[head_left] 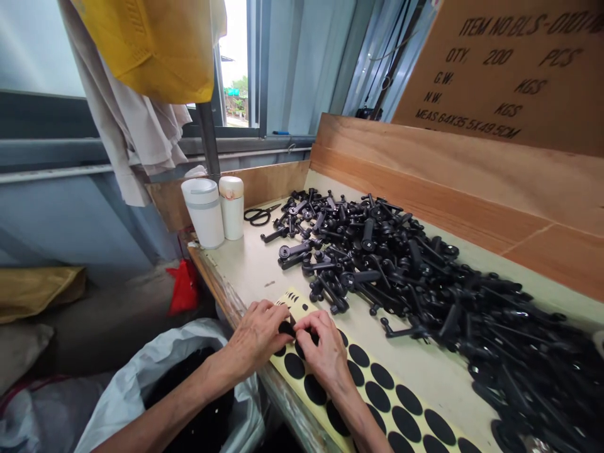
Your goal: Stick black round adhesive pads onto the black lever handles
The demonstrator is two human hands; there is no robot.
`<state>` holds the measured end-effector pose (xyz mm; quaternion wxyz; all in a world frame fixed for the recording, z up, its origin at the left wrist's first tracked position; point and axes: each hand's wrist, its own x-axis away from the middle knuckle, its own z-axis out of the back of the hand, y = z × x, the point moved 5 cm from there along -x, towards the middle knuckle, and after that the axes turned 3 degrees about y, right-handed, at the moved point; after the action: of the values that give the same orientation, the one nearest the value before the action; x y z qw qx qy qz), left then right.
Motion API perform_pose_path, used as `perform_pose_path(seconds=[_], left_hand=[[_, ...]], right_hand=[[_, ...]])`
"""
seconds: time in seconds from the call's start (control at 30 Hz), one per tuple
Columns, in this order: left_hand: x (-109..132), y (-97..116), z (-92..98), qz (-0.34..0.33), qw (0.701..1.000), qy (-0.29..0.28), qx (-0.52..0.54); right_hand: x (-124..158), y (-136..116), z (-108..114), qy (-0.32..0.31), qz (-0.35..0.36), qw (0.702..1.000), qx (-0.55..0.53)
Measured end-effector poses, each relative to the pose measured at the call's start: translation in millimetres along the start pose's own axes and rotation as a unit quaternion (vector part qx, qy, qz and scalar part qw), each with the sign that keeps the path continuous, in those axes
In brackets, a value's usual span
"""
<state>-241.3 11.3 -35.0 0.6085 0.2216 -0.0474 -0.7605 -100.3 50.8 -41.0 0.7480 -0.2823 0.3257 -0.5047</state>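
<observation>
A pale yellow backing sheet [340, 393] with rows of black round stickers [406, 423] lies along the table's front edge. Over its far end, my left hand [255, 336] is closed, with thumb and fingers pinching a black round sticker [286, 328]. My right hand [325, 352] is closed too, its thumb and forefinger pinched at the same sticker's right edge. Its other fingers curl above the sheet. Whether anything else lies between the fingertips is hidden. Near the left hand, the sheet's far end shows bare spots and small leftover black pieces.
Black crank-like plastic parts [377, 251] form a large heap behind the sheet. Scissors [258, 215], a white tumbler [204, 214] and a white bottle [232, 207] stand or lie at the back left. A white-lined bag [155, 358] with black contents sits below the table edge.
</observation>
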Motion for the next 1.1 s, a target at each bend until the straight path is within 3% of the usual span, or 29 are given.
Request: perform_pose_path(seconds=[0.1,0.2,0.3,0.47,0.67,0.97,1.1], left_hand=[[0.9,-1.9,5.6,0.023,0.999,0.012,0.027],[2.4,2.3,6.1,-0.007,1.000,0.015,0.027],[2.2,9.3,3.3,-0.041,0.999,0.011,-0.023],[-5.0,18.6,0.2,-0.040,0.992,-0.025,-0.114],[-5.7,20.2,-2.2,-0.050,0.988,-0.037,-0.140],[-5.1,17.7,-5.0,-0.051,0.992,-0.023,-0.114],[-4.5,9.2,2.5,-0.014,1.000,-0.004,-0.021]], right_hand=[[-2.0,2.3,1.1,0.014,-0.013,1.000,-0.013],[-5.0,6.9,1.0,0.030,-0.031,0.999,-0.013],[-6.2,9.8,0.5,0.043,-0.040,0.998,-0.007],[-4.4,10.5,-0.1,0.045,-0.042,0.998,-0.010],[-5.3,11.7,-3.3,0.022,-0.022,0.999,-0.044],[-1.2,-2.7,-2.2,0.012,0.018,1.000,-0.023],[3.8,-14.7,2.2,0.000,0.037,0.999,-0.010]])
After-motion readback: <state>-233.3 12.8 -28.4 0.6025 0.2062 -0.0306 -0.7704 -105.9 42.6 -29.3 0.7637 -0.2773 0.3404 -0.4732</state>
